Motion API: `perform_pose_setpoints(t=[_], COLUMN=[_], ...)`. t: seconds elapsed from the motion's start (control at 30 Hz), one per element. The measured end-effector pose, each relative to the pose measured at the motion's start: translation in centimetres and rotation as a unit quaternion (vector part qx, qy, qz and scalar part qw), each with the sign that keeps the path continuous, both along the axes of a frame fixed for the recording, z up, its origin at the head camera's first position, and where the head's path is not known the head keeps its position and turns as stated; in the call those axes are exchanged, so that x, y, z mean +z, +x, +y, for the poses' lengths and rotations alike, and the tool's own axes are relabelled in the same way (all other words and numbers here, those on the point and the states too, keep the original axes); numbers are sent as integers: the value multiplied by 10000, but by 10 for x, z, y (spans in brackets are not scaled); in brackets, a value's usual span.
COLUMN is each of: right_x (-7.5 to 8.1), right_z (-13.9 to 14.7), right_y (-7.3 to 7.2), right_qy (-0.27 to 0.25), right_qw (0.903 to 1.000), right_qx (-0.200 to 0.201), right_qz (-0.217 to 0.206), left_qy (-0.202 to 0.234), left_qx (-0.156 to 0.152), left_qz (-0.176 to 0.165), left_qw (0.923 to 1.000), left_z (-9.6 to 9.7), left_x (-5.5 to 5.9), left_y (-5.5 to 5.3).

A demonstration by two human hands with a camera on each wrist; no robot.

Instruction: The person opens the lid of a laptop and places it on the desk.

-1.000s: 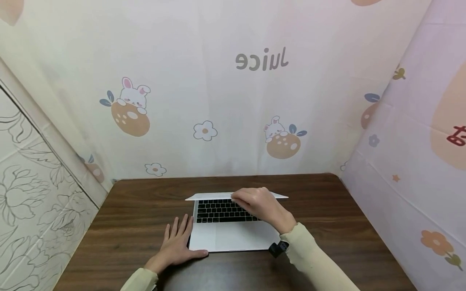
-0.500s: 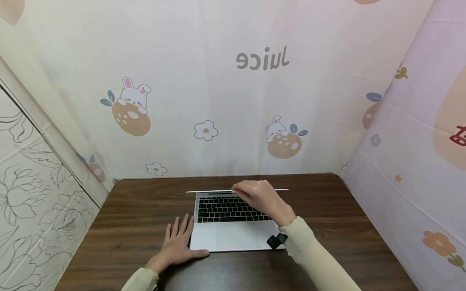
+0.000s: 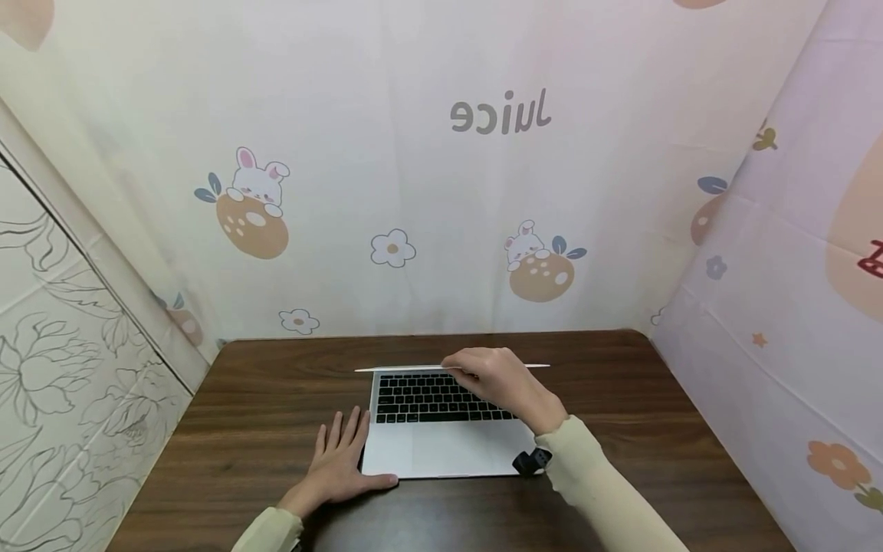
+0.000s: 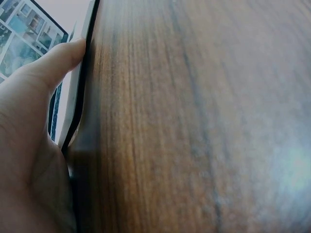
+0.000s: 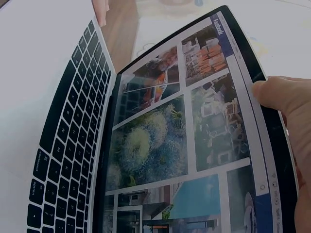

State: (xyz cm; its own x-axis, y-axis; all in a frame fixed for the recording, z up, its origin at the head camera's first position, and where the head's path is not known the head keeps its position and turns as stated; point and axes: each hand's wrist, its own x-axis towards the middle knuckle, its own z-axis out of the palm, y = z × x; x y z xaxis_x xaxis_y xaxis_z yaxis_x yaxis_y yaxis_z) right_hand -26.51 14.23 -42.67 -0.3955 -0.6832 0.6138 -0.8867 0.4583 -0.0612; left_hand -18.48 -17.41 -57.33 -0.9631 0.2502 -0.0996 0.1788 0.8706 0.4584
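Observation:
A silver laptop (image 3: 448, 452) with black keys sits on the table, its lid (image 3: 400, 369) raised and seen nearly edge-on in the head view. My right hand (image 3: 500, 383) pinches the top edge of the lid; the right wrist view shows the thumb on the black border of the lit screen (image 5: 155, 145), which carries photo tiles. My left hand (image 3: 338, 464) lies palm down at the laptop's left front corner, fingers straight and spread. Its thumb touches the front edge, also visible in the left wrist view beside the laptop base (image 4: 73, 104).
The dark wooden table (image 3: 276, 383) extends on both sides of the laptop. Behind it hangs a pale printed curtain (image 3: 441, 192) with rabbits and flowers. A black wrist camera (image 3: 531, 461) is strapped by the right sleeve, over the base's right front corner.
Since one second ago the right hand has tilted the lid back, uncovering more of the keyboard. Over the last half second lid and hand dipped slightly. The left hand has stayed put.

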Motion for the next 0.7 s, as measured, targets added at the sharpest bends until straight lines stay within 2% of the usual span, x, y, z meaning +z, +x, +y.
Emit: perform_pose_setpoints(t=[0.2, 0.33, 0.53, 0.7], right_x=[3, 3, 2, 3], right_z=[6, 8, 7, 6], right_y=[3, 4, 2, 0], right_qy=[28, -14, -63, -159], right_qw=[9988, 9981, 9980, 9977], right_qx=[43, 57, 1, -30], right_qz=[-490, -612, -635, -664], left_qy=[-57, -72, 3, -165], left_qx=[-7, -34, 40, 84], left_qz=[-34, -55, 91, 232], left_qw=[10000, 10000, 10000, 9996], left_z=[3, 3, 2, 1], left_x=[6, 7, -4, -10], left_y=[0, 1, -1, -1])
